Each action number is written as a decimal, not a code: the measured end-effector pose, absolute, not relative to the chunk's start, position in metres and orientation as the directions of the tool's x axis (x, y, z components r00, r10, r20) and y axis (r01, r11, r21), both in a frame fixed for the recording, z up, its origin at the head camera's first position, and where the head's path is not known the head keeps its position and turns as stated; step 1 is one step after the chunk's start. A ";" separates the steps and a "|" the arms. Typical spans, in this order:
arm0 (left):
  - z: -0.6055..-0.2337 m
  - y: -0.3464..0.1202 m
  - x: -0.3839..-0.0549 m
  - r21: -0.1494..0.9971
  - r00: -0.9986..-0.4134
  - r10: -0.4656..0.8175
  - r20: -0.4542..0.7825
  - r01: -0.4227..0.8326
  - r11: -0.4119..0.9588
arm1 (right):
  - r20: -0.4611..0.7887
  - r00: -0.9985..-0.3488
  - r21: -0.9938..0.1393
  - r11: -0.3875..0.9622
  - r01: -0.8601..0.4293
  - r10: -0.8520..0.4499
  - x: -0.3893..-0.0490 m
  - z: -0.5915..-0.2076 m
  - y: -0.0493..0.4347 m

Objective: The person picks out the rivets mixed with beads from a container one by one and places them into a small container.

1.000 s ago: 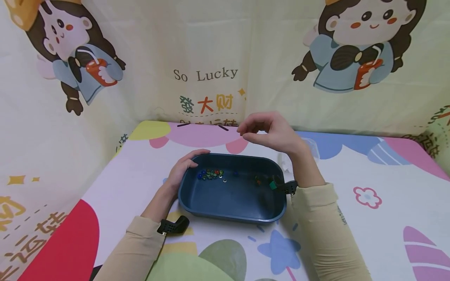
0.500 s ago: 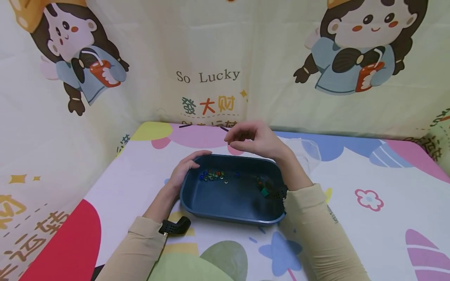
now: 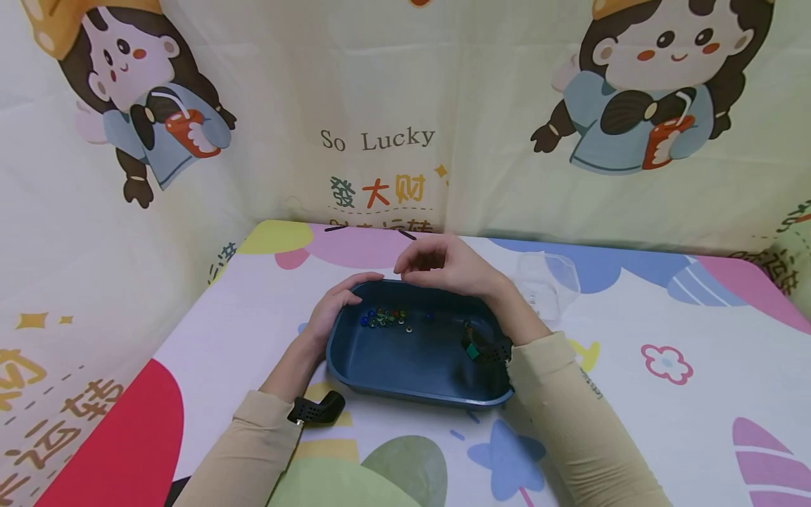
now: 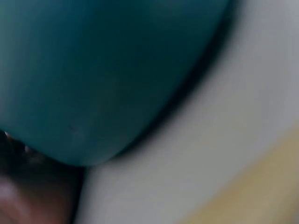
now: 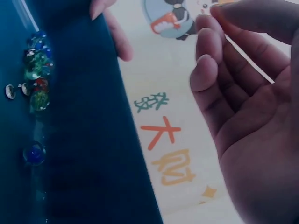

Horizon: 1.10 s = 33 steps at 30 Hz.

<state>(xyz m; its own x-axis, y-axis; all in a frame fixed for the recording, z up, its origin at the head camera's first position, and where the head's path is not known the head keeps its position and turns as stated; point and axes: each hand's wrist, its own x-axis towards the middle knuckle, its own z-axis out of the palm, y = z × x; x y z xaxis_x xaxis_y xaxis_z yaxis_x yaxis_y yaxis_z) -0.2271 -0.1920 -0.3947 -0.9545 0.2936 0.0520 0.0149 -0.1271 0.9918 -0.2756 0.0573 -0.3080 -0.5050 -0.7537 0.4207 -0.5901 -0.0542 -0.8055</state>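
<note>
A dark blue rectangular basin (image 3: 412, 366) with rounded corners stands on the table in the head view. At its far left corner my left hand (image 3: 329, 310) grips the rim, thumb over the edge and fingers outside. My right hand (image 3: 450, 264) hovers over the far rim. Its fingers are loosely bent, and the palm seen in the right wrist view holds nothing. Glass marbles (image 3: 383, 318) cluster at the left inside the basin, green, blue and red. A single blue marble (image 5: 34, 154) lies apart from them. The left wrist view is mostly the blurred basin wall (image 4: 103, 84).
Behind my right wrist lies a clear plastic container (image 3: 548, 282). A patterned cloth covers the table (image 3: 633, 436), and a printed curtain (image 3: 494, 141) hangs at its back edge. Black wrist cameras (image 3: 317, 408) are strapped to both wrists.
My right hand has moved left and down, closer to the basin's far rim. The clear container behind it shows more fully now. My left hand keeps its hold on the basin.
</note>
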 end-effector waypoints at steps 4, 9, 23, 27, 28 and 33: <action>-0.395 -0.192 -0.227 0.989 -0.955 0.291 0.052 0.009 -0.148 | 0.398 -0.497 -0.794 -0.018 -0.608 -0.771 -0.277 -0.314 0.055; -0.395 -0.191 -0.227 0.991 -0.955 0.289 0.064 0.025 -0.134 | 0.359 -0.511 -0.793 0.034 -0.608 -0.781 -0.277 -0.318 0.054; -0.394 -0.191 -0.226 0.987 -0.958 0.285 0.038 -0.009 -0.161 | 0.107 -0.507 -0.746 0.269 -0.609 -0.855 -0.276 -0.326 0.042; -0.393 -0.191 -0.226 0.983 -0.958 0.287 0.018 -0.035 -0.180 | 0.059 -0.490 -0.726 0.299 -0.619 -0.870 -0.276 -0.327 0.040; -0.392 -0.191 -0.226 0.982 -0.958 0.288 0.013 -0.042 -0.183 | 0.052 -0.485 -0.729 0.298 -0.616 -0.873 -0.276 -0.328 0.040; -0.393 -0.192 -0.226 0.979 -0.958 0.288 -0.005 -0.064 -0.195 | 0.013 -0.470 -0.741 0.307 -0.597 -0.882 -0.275 -0.326 0.039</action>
